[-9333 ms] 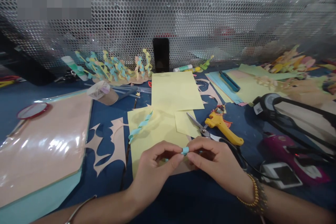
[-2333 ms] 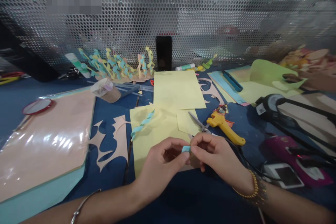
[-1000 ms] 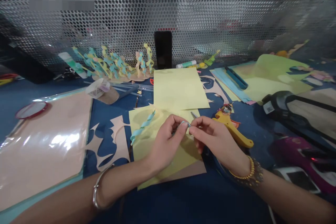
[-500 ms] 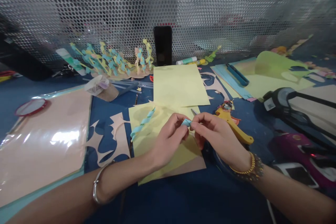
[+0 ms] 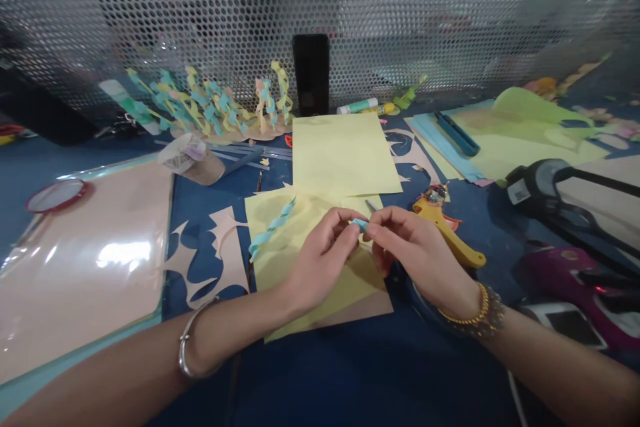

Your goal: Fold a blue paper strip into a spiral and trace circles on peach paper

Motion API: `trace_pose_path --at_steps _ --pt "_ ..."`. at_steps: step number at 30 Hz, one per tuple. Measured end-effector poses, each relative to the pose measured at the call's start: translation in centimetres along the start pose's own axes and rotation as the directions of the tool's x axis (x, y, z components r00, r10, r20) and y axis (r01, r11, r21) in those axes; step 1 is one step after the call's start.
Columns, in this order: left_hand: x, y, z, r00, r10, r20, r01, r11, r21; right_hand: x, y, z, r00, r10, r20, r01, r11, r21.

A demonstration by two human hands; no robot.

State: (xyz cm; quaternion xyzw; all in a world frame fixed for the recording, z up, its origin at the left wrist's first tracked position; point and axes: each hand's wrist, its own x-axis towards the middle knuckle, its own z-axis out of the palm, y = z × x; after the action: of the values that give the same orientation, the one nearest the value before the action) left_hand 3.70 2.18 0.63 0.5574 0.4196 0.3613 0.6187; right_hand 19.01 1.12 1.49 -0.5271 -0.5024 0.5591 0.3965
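Between the fingertips of my left hand (image 5: 327, 250) and my right hand (image 5: 413, 247) is a small folded piece of light blue paper (image 5: 359, 223). Both hands pinch it, thumbs on the near side, so much of it is covered by fingers. They hold it above yellow paper sheets (image 5: 280, 303) lying on the blue table. A twisted light blue paper strip (image 5: 273, 230) rests on those sheets, left of my left hand. Beyond my fingers lies another yellow sheet (image 5: 345, 153). A yellow-handled tool (image 5: 455, 237), perhaps a glue gun or pliers, lies just right of my right hand.
A dark phone (image 5: 311, 73) stands against the perforated metal panel. Twisted paper strips (image 5: 210, 103) stand upright at the back left. A paper cup (image 5: 193, 159) lies tipped over. Cut paper scraps (image 5: 230, 247) lie left. A blue cutter (image 5: 457, 135) and a purple device (image 5: 575, 287) are right.
The light blue paper piece has turned between my fingertips and now shows a narrower face. Both hands stay close together; the whole view has shifted slightly.
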Motion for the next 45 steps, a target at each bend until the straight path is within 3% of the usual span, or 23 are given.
trace_pose_path --at_steps 9,20,26,29,32,35,38,45 --pt "0.2 -0.3 -0.1 0.999 0.034 0.034 -0.033 0.998 -0.047 0.1 0.3 -0.2 1.0 -0.004 0.009 0.004 1.0 -0.011" --pt "1.0 -0.2 -0.8 0.996 0.058 0.062 -0.062 0.996 0.065 0.6 0.0 -0.4 0.999 0.017 -0.05 -0.015 0.999 0.04" --pt "1.1 0.0 -1.2 0.982 0.17 -0.078 -0.134 0.931 0.341 1.0 0.2 -0.5 0.997 -0.035 -0.067 0.031 0.998 -0.051" --pt "1.0 0.4 -1.5 0.978 0.176 -0.113 -0.121 0.916 0.383 1.0 0.3 -0.6 0.994 -0.077 -0.08 0.068 0.992 -0.103" --pt "0.9 0.5 -1.6 0.986 0.131 -0.107 -0.088 0.938 0.336 1.0 0.4 -0.6 0.988 -0.129 -0.086 0.11 0.975 -0.192" --pt "1.0 0.3 -1.6 0.995 0.077 -0.071 -0.062 0.98 0.186 1.1 0.4 -0.6 0.985 -0.147 -0.086 0.12 0.959 -0.256" --pt "1.1 0.0 -1.5 0.996 0.067 -0.063 -0.062 0.995 0.079 1.0 0.2 -0.5 0.989 -0.131 -0.073 0.111 0.965 -0.239" --pt "1.4 -0.6 -1.6 0.996 0.049 -0.069 -0.048 0.999 0.019 1.0 0.3 -0.1 0.994 -0.105 -0.044 0.095 0.979 -0.181"
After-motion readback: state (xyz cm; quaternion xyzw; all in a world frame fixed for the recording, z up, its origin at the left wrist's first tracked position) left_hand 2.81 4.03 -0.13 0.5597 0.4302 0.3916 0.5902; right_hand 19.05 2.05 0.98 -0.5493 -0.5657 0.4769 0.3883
